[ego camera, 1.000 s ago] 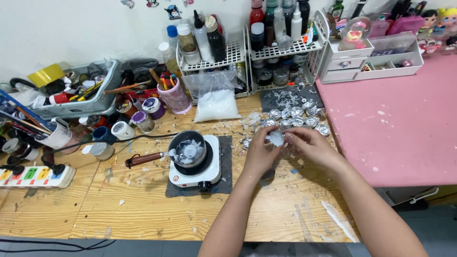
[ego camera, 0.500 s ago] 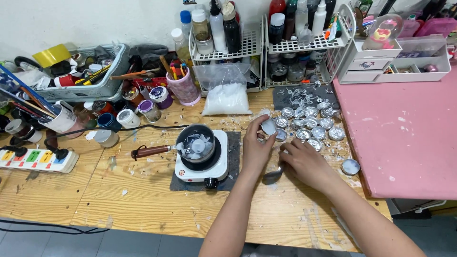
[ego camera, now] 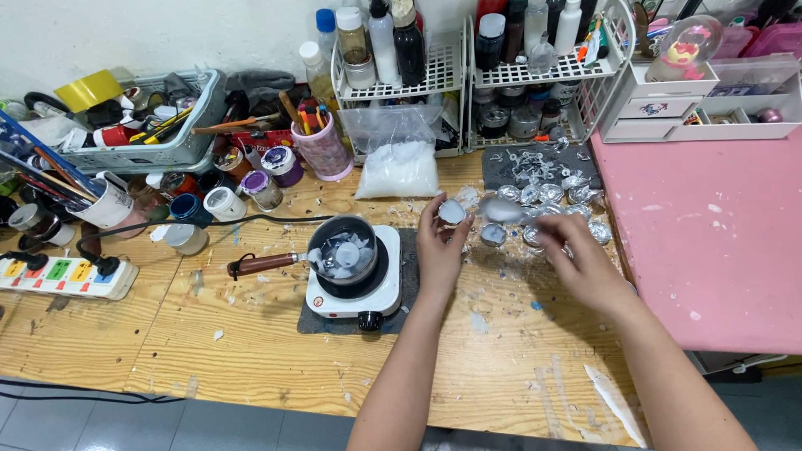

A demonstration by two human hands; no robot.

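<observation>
Gripping a small white tealight cup (ego camera: 452, 211) w/ fingertips, left hand (ego camera: 440, 249) sits mid-frame, just right of the little pot (ego camera: 343, 253); grip closed on the cup, held a bit above the bench (ego camera: 125, 334). Right hand (ego camera: 585, 266) is right of centre, blurred, fingers curled over the cluster of foil cups (ego camera: 576, 194); looks like a silvery piece (ego camera: 499, 209) sticks out from its fingertips toward the left hand, but can't tell for sure if that grip is closed on it.

Pot has a wooden handle (ego camera: 261, 265) pointing left, white wax chunks inside, sits on a small white hotplate (ego camera: 355, 294) on a dark mat, centre of frame. Clear bag of white flakes (ego camera: 398, 169) above it, by the wire racks (ego camera: 434, 75) w/ bottles at upper centre. Power strip (ego camera: 63, 277) at left edge; pink cup of tools (ego camera: 322, 144) upper centre-left; grey basket (ego camera: 150, 154) upper left. Pink surface (ego camera: 718, 242) fills the right side; white drawer unit (ego camera: 677, 104) upper right.
</observation>
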